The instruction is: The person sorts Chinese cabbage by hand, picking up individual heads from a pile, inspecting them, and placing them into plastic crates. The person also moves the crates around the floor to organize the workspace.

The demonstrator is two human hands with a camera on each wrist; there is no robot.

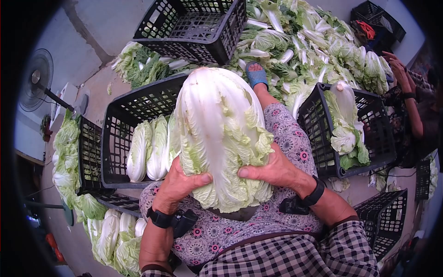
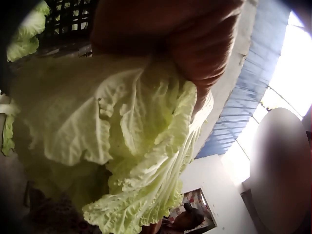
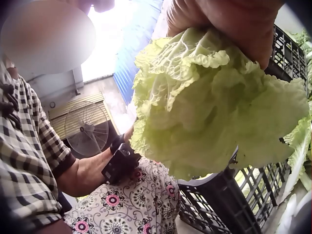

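Note:
A large napa cabbage (image 1: 219, 120) is held up over the lap, its broad white base pointing away and its frilly pale-green leaf tips toward the body. My left hand (image 1: 181, 183) grips its left side, thumb lying across the outer leaf. On the opposite side my right hand (image 1: 272, 170) grips it the same way. The fingers of both hands are hidden under the cabbage. In the left wrist view, the ruffled leaves (image 2: 131, 131) hang below the palm. Leaf edges (image 3: 214, 112) also fill the middle of the right wrist view.
A black crate (image 1: 115, 138) with several trimmed cabbages stands at left. Another crate (image 1: 318, 124) at right holds cabbage and leaves. Ahead are a crate (image 1: 184, 46) and a big heap of loose leaves (image 1: 318, 51). More cabbages (image 1: 108, 235) lie at lower left, near a fan (image 1: 36, 78).

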